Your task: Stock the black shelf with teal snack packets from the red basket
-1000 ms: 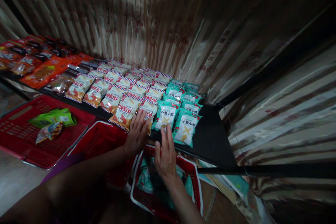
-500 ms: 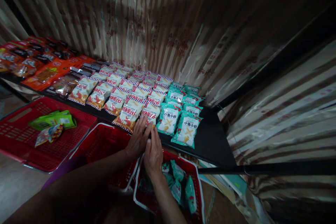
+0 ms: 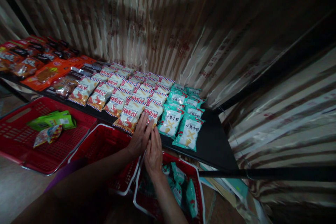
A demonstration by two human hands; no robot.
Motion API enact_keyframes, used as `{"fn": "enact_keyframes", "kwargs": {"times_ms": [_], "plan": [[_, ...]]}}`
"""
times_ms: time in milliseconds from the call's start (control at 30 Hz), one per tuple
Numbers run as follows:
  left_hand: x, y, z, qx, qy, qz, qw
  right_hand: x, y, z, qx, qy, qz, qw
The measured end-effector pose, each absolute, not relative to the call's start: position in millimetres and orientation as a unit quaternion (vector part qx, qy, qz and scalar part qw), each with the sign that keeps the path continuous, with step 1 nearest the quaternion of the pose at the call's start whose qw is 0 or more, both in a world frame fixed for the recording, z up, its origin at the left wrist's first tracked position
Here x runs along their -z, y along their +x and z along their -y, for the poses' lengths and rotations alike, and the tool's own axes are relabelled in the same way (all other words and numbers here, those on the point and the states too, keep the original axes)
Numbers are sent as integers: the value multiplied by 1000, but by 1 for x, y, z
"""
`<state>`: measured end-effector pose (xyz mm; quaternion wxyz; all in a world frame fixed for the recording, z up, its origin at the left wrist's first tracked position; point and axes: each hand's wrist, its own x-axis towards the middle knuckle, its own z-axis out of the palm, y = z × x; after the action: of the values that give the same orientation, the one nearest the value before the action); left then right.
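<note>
A white snack bag (image 3: 154,110) with red lettering and a striped top edge lies at the front of the black shelf (image 3: 215,140), last in its row. My left hand (image 3: 139,138) lies with outstretched fingers on its lower left part. Against the bag's lower edge, close beside the left hand, rest the straight fingers of my right hand (image 3: 154,154). Both hands look open, though the fingers hide the bag's bottom. Just right of it is a teal snack bag (image 3: 170,121), with others like it behind and beside. To the left sits another white snack bag (image 3: 130,113).
Below the shelf stand a red basket (image 3: 201,189) with several teal bags, a middle red basket (image 3: 105,136), and a left red basket (image 3: 78,122) holding green packets (image 3: 54,120). Orange packets (image 3: 48,73) lie farther left on the shelf. A striped curtain (image 3: 157,24) hangs behind.
The view has shifted slightly, so the shelf goods at right appear a little farther right and lower. Both hands stay at the same white bag, with barely any movement.
</note>
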<state>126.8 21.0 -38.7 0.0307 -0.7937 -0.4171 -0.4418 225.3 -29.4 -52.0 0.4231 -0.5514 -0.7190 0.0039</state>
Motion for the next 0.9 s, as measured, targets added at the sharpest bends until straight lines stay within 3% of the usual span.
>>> {"fn": "enact_keyframes", "kwargs": {"times_ms": [267, 567, 900], "plan": [[38, 133, -28, 428, -783, 444, 80, 42, 233, 32, 82, -515, 750, 406], [33, 140, -23, 394, -771, 486, 117, 16, 258, 23, 203, -624, 659, 367], [35, 141, -26, 415, -788, 447, 80, 7, 299, 8, 269, -711, 567, 318]]}}
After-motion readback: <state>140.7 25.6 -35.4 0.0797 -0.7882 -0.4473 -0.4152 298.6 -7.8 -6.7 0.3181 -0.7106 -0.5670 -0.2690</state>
